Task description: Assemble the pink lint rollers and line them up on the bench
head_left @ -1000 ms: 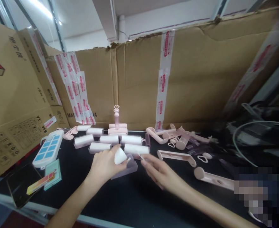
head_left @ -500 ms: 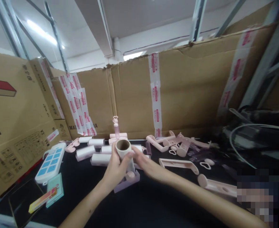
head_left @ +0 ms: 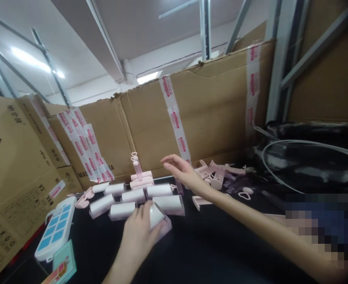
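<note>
My left hand (head_left: 138,228) is closed around a white roll (head_left: 156,216), which lies tilted with one end toward the right. Under it is a pale translucent pink cover (head_left: 165,230), partly hidden by the hand and roll. My right hand (head_left: 181,172) is held in the air with fingers stretched out and nothing in them. It is in front of the cardboard wall, left of a pile of pink plastic parts (head_left: 217,175). Several similar white rolls in translucent covers, such as the nearest roll (head_left: 168,204), lie just beyond my left hand.
A pink stick with heart-shaped loops (head_left: 136,167) stands behind the rolls. To the left are a white power strip (head_left: 57,227) with blue squares and a teal card (head_left: 65,260). Cardboard walls (head_left: 215,106) enclose the back; black plastic (head_left: 316,157) lies at right.
My right hand has let go of the roll and moved up and away. The roll, upright before in both hands, is now tilted down in my left hand. The camera has turned right.
</note>
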The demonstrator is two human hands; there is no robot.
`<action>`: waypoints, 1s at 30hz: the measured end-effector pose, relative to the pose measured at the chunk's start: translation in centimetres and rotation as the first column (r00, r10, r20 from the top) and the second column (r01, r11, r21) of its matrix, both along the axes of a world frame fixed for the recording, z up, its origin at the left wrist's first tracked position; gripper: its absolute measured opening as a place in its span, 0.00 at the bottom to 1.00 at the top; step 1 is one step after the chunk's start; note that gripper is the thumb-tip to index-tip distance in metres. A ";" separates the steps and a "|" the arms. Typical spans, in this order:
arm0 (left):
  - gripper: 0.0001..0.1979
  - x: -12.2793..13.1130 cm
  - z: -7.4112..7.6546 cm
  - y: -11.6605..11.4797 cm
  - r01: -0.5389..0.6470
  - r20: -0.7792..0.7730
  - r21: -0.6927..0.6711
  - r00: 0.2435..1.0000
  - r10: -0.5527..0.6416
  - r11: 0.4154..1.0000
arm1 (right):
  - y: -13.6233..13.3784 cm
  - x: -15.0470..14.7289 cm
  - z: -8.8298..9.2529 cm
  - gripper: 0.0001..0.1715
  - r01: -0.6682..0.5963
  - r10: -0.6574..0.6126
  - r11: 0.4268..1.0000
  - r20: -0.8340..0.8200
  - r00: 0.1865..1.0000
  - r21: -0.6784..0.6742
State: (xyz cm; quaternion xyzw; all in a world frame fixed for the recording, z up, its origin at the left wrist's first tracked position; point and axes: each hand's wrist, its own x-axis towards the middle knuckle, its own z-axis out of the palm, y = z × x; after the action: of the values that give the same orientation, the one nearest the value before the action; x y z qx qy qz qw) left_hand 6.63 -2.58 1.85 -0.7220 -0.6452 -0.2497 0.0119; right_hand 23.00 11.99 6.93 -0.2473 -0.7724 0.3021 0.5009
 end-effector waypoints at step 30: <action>0.22 3.8 3.0 3.1 0.512 0.588 -0.039 0.706 -0.395 0.858 | -5.4 3.9 -0.4 0.27 -0.408 0.430 0.880 0.043 0.902 -0.243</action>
State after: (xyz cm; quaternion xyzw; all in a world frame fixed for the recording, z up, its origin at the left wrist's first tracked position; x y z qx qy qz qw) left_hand 10.39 0.51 4.80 -0.7501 -0.4427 -0.3794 -0.3121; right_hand 26.91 6.60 6.49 -0.1442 -0.7907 0.4779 0.3545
